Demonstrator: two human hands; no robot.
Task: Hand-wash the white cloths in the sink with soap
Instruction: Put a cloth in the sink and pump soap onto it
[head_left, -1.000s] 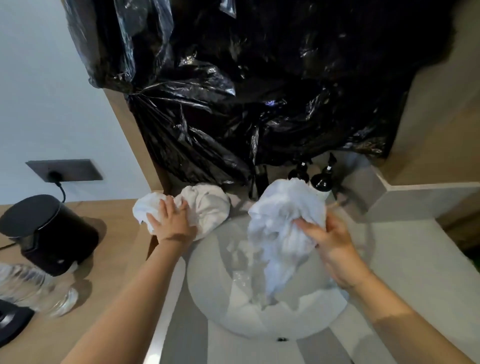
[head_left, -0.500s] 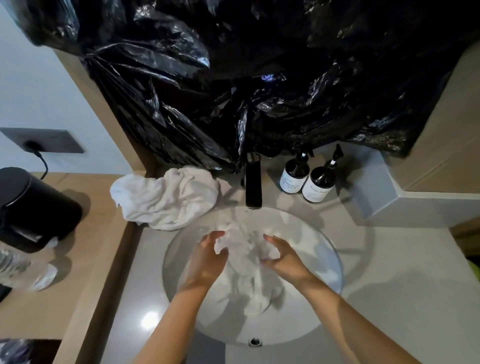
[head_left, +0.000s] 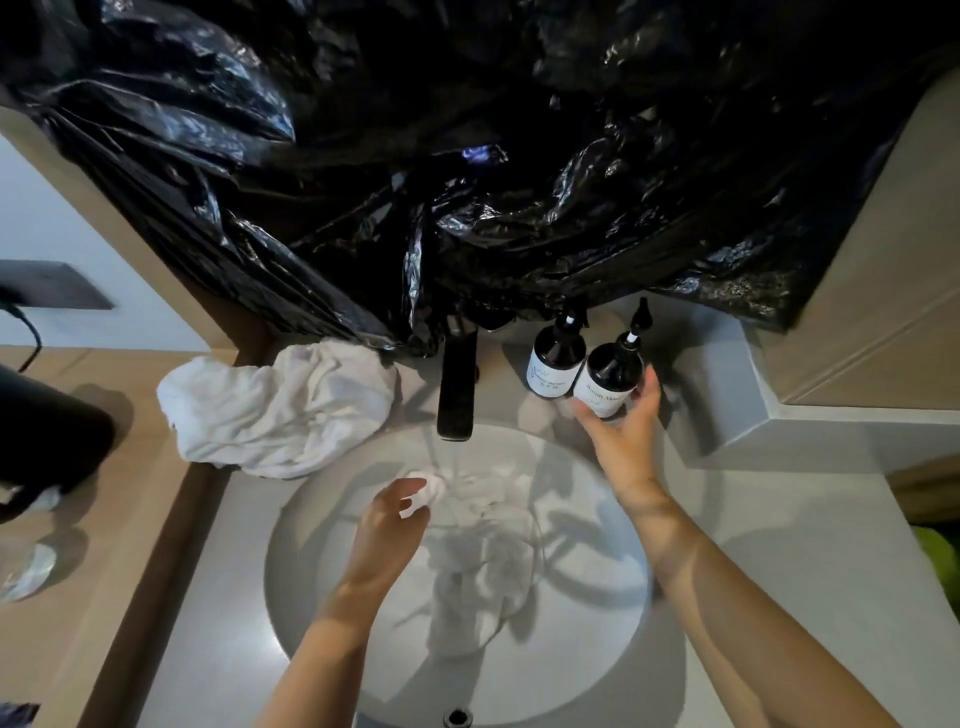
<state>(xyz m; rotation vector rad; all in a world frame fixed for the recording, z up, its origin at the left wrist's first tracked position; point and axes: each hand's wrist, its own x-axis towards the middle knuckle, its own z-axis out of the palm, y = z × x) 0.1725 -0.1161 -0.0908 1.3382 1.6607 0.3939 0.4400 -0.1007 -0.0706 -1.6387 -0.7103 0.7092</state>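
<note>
Head view: my left hand pinches cloth mid-sink; right hand cups bottle at rim, fingers loose.

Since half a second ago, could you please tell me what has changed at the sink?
The right hand has let go of the cloth in the basin and reached up and right to the nearer soap bottle, fingers round its base. Water now runs from the tap. The left hand still pinches the cloth. The second cloth on the counter and the other bottle have stayed put.
</note>
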